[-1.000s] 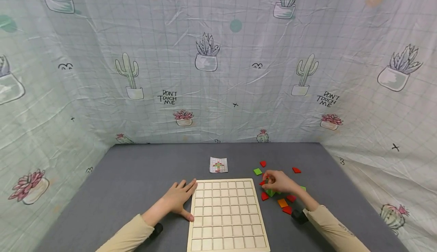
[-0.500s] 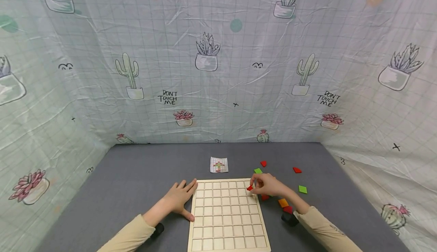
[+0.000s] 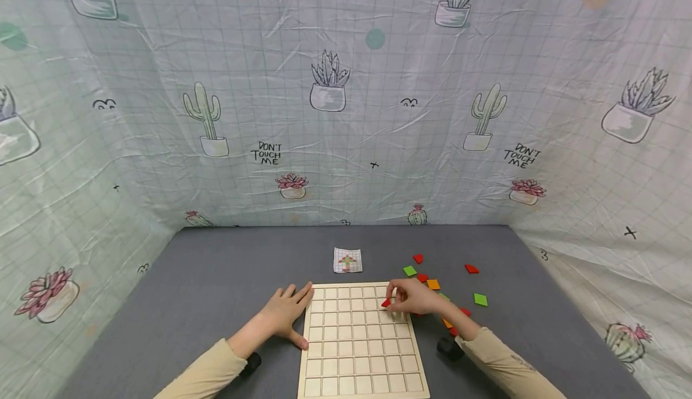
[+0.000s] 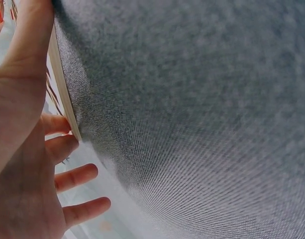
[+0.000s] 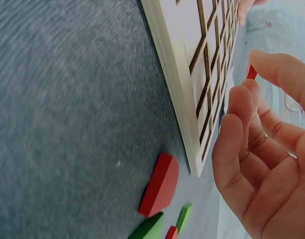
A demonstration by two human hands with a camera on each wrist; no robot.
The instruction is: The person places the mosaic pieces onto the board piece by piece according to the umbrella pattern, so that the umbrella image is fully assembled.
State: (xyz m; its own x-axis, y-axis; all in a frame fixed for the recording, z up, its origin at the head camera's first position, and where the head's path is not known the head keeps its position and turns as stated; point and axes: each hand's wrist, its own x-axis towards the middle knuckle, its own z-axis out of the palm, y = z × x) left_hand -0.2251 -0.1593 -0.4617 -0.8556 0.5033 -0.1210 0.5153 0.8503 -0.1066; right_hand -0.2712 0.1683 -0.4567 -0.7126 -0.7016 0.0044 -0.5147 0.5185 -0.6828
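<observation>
A pale wooden grid board (image 3: 359,351) lies on the dark grey table. My left hand (image 3: 279,316) rests along its left edge, fingers spread at the far left corner and thumb at the side; the left wrist view shows these fingers (image 4: 75,178) straight and apart. Over the board's far right part, my right hand (image 3: 415,297) pinches a small red tile (image 3: 386,303) between thumb and fingertips. In the right wrist view only a sliver of that red tile (image 5: 251,71) shows between the fingers.
Right of the board lie several loose tiles, among them a green tile (image 3: 480,300), an orange tile (image 3: 433,284) and a red tile (image 3: 471,268). Behind the board is a paper card (image 3: 347,261) with a coloured pattern. A cactus-print curtain (image 3: 346,146) surrounds the table.
My right hand has picked a red tile out of the pile and carried it left over the board. My left hand has stayed at the board's edge.
</observation>
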